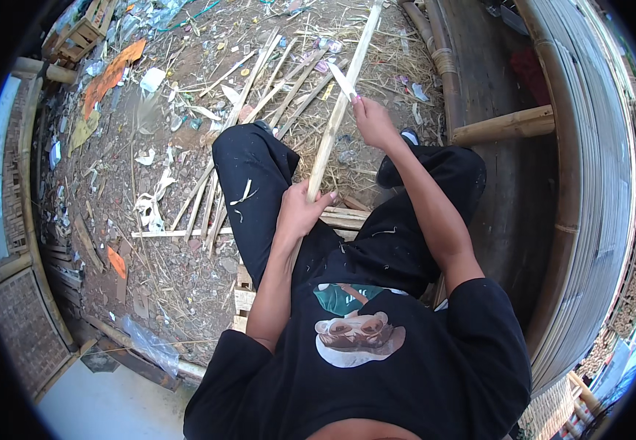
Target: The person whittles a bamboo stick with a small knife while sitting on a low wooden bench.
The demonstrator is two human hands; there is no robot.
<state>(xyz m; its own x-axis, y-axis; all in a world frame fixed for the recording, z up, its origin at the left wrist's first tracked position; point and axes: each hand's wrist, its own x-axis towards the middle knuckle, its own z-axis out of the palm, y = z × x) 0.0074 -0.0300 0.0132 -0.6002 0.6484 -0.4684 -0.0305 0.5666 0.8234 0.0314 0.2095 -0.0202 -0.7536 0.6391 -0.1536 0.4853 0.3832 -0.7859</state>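
- Black cloth fills the near edge: a black T-shirt (406,367) with a pale printed picture on the chest, and black trousers (259,176) on knees spread apart, flecked with pale shavings.
- Under the thighs shows the slatted edge of a low wooden seat (248,297) made of pale strips.
- Left hand (299,209) is closed around the lower part of a long pale bamboo strip (336,117), thumb and fingers wrapped on it just above the lap.
- From that grip the bamboo strip runs up and away between the knees, slanting slightly right, its far end reaching out over the littered ground near the top of the view.
- Right hand (371,121), farther out on an outstretched arm, is clenched on the handle of a knife (343,81); the light blade points up and to the left and lies against the bamboo strip about halfway along it.
- Beyond the left knee lies a loose fan of split bamboo sticks (259,95) on the dirt ground (149,220), among straw, shavings, white scraps and orange scraps (112,73).
- To the right rises a curved bamboo structure (589,183) of thin slats, with a thick bamboo pole (505,126) jutting out from it toward the right knee.
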